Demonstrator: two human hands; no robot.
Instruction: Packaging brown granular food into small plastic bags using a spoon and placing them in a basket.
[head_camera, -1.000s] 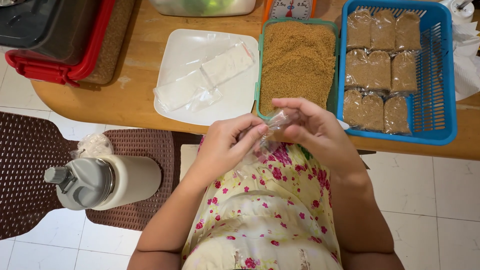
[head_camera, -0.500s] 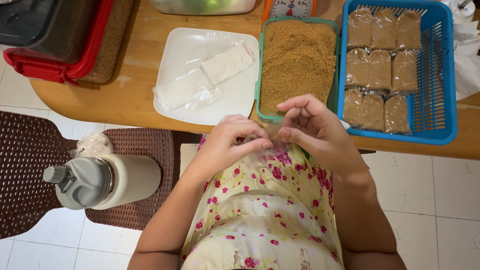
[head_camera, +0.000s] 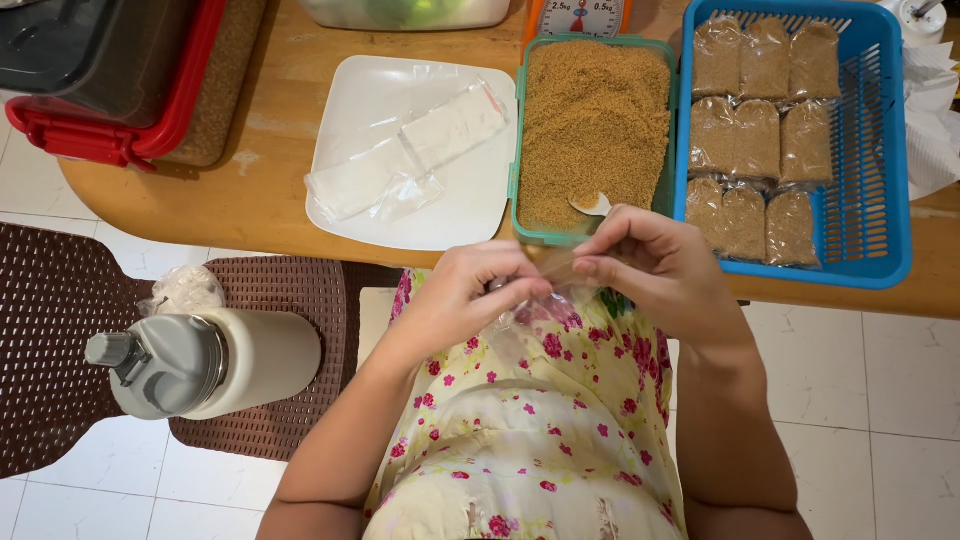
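Observation:
Both hands pinch a small clear plastic bag (head_camera: 535, 310) over my lap, just below the table edge. My left hand (head_camera: 470, 300) grips its left side and my right hand (head_camera: 655, 270) holds its top right with thumb and fingers. The bag looks empty and crumpled. Right behind my hands stands a green tub of brown granules (head_camera: 597, 130) with a small white scoop (head_camera: 592, 204) lying in it. A white square plate (head_camera: 345, 105) carrying several empty clear bags (head_camera: 410, 155) sits to the left of the tub.
A blue basket (head_camera: 875, 150) at the right holds several filled bags of brown granules (head_camera: 755, 135). A red-rimmed dark box (head_camera: 100, 80) sits at the table's left end. A white flask with a grey lid (head_camera: 200, 360) stands on a brown mat (head_camera: 50, 330) on the floor.
My hands have shifted slightly up and toward the table edge, with fingers working at the clear bag's top. Nothing else has moved.

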